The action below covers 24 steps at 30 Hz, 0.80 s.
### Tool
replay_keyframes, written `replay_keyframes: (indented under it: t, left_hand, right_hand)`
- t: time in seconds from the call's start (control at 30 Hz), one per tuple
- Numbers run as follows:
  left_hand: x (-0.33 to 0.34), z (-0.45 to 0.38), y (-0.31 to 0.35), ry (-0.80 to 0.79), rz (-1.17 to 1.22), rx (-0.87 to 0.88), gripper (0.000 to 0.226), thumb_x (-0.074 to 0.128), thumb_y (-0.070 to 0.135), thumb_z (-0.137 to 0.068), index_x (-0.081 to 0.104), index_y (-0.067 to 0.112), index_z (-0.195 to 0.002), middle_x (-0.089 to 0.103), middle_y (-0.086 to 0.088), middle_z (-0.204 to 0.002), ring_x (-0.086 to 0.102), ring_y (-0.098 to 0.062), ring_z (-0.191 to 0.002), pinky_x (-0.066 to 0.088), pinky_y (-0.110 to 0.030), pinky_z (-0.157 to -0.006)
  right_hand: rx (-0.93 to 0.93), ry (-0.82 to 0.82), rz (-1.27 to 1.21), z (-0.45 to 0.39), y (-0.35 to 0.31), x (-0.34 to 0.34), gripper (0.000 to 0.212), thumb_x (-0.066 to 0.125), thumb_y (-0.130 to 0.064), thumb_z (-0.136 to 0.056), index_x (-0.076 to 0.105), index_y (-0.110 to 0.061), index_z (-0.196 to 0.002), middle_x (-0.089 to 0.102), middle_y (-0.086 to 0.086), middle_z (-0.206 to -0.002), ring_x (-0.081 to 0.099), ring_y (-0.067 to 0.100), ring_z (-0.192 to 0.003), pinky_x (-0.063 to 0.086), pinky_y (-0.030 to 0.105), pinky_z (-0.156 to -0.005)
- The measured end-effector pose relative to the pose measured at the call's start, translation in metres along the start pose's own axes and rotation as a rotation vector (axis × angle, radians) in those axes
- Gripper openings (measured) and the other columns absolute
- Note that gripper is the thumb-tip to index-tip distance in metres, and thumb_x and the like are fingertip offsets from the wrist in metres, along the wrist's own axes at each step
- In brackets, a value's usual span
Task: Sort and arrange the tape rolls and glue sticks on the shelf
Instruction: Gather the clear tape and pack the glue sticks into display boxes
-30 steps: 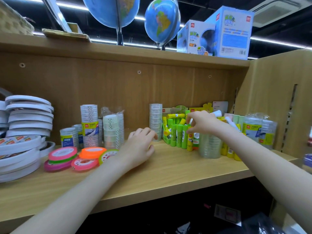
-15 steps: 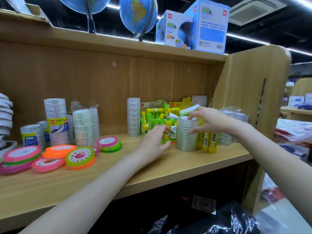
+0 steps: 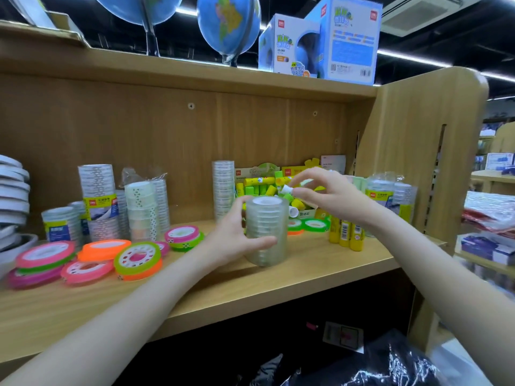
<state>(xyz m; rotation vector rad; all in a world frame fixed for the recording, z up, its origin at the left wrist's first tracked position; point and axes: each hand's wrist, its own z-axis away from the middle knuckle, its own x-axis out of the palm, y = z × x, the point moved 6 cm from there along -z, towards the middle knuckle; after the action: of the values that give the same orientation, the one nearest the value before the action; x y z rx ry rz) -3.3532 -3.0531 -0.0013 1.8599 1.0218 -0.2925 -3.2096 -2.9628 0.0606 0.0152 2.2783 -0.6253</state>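
My left hand (image 3: 232, 242) grips a stack of clear tape rolls (image 3: 269, 235) from its left side, near the front of the wooden shelf (image 3: 320, 271). Just above and to the right of the stack hovers my right hand (image 3: 334, 199), fingers spread and holding nothing. Behind them a box of green and yellow glue sticks (image 3: 259, 188) stands against the back wall. Three yellow glue sticks (image 3: 347, 234) stand upright to the right. Flat neon tape reels (image 3: 136, 256) lie to the left. Behind the reels stand wrapped stacks of clear tape (image 3: 96, 196).
A tall tape stack (image 3: 223, 185) stands beside the glue box, and wrapped tape packs (image 3: 390, 196) fill the right corner by the side panel (image 3: 412, 151). Large white rolls (image 3: 12, 190) pile at far left. Globes (image 3: 228, 26) and boxes (image 3: 348, 40) sit above.
The clear tape stack has moved left and forward, away from the glue sticks. My left hand has taken hold of it, and my right hand has lifted off its top.
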Motion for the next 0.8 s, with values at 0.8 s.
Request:
replay_keyframes:
  t: [0.8]
  left_hand:
    - [-0.024,0.01,-0.017,0.069,-0.021,-0.082,0.079,0.076,0.029,-0.075,0.029,0.023,-0.137,0.047,0.01,-0.12,0.046,-0.009,-0.112,0.034,-0.02,-0.092]
  right_hand:
    - [0.16,-0.281,0.597,0.019,0.032,0.075,0.047,0.048,-0.045,-0.091,0.042,-0.025,-0.134,0.039,0.003,-0.137,0.026,0.03,-0.129,0.026,0.044,-0.103]
